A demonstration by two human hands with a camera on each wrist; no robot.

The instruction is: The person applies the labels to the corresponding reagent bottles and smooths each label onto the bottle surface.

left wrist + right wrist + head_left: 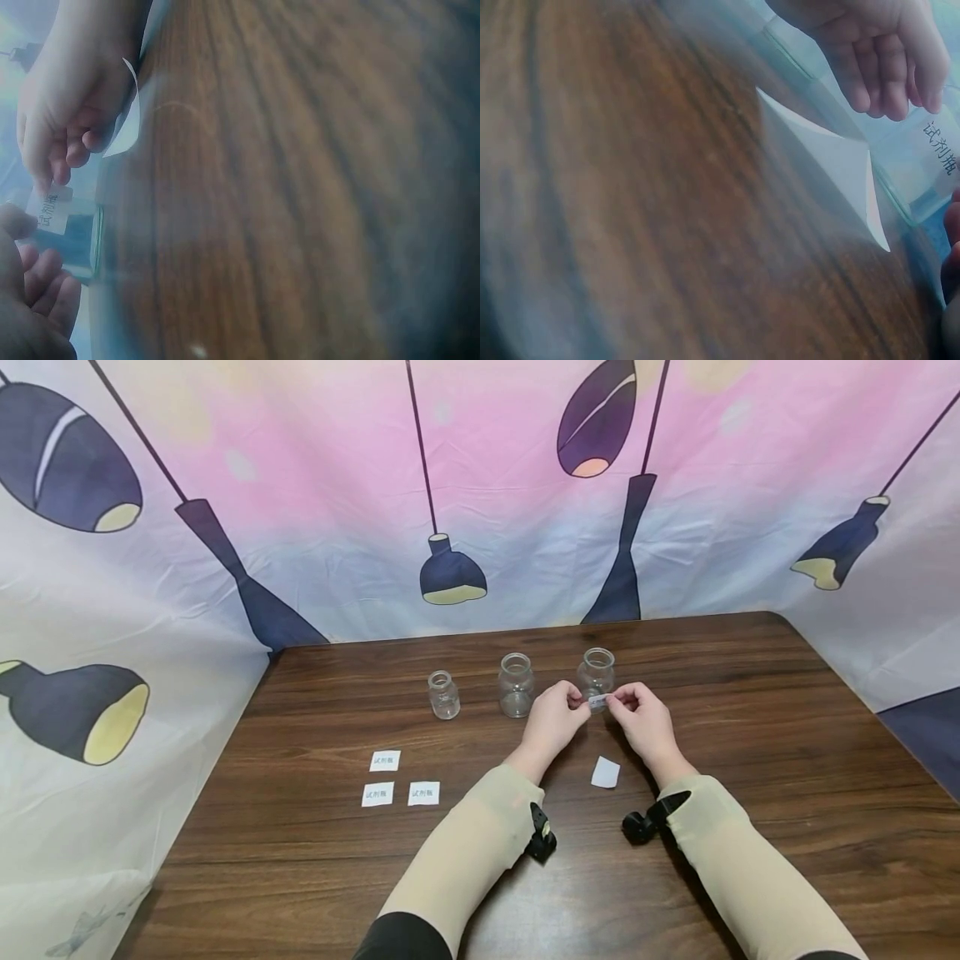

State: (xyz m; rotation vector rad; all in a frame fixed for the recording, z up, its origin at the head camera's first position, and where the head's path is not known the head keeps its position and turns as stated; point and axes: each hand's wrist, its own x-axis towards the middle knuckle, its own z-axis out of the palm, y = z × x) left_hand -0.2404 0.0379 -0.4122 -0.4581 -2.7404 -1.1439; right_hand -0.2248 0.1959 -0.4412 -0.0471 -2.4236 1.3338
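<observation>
Between my two hands a small white label (597, 702) with printed characters is stretched in front of the rightmost glass jar (597, 663). My left hand (552, 725) pinches one end of it, and my right hand (648, 727) pinches the other. In the right wrist view the label (939, 146) overlaps the jar's lower wall, its characters facing me. The jar stands upright with an open mouth; fingers and label hide part of its body. A blank, curled piece of white paper (605, 772) lies on the table just below the hands.
Left of the hands stand a similar glass jar (516, 687) and a smaller one (444, 697), both uncapped. Three printed white labels (384, 761) lie on the wooden table (300, 860) at the left. A patterned cloth (337, 527) hangs behind the table.
</observation>
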